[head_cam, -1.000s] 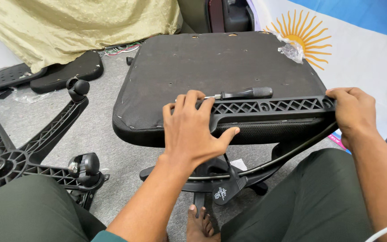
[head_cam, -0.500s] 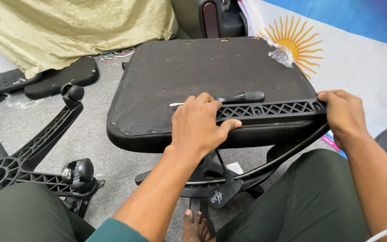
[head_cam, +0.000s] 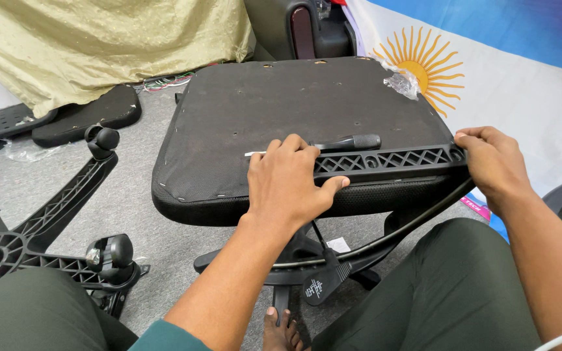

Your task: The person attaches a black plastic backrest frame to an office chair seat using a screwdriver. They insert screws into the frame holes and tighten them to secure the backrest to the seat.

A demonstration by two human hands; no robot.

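Dark green trousers cover the person's knees at the bottom edge, and a bare foot (head_cam: 285, 328) shows between them at six o'clock on the grey floor (head_cam: 144, 221). Just above it sits a black lever mechanism (head_cam: 323, 279) with a thin curved bar (head_cam: 417, 221) running up toward three o'clock.

The left hand (head_cam: 289, 185) lies flat, fingers loosely spread, on the near edge of the upturned seat cushion (head_cam: 294, 104), thumb hooked over a black latticed plastic bracket (head_cam: 385, 162) that runs along that edge. Its fingertips rest on the shaft of a screwdriver (head_cam: 346, 142) lying on the cushion's underside, black handle pointing to three o'clock. The right hand (head_cam: 492, 159) grips the bracket's far end at three o'clock, fingers curled over the corner of the cushion.

At eight o'clock a black five-star chair base (head_cam: 47, 224) lies on the floor, castor wheels (head_cam: 108, 253) attached. Farther off, at ten o'clock, two black armrest pads (head_cam: 86, 116) lie beside a crumpled olive cloth (head_cam: 112, 39). A scrap of clear plastic (head_cam: 401, 81) sits on the cushion's far corner at one o'clock, near a flag with a yellow sun (head_cam: 421, 68). A dark chair back (head_cam: 300, 29) stands at twelve o'clock.
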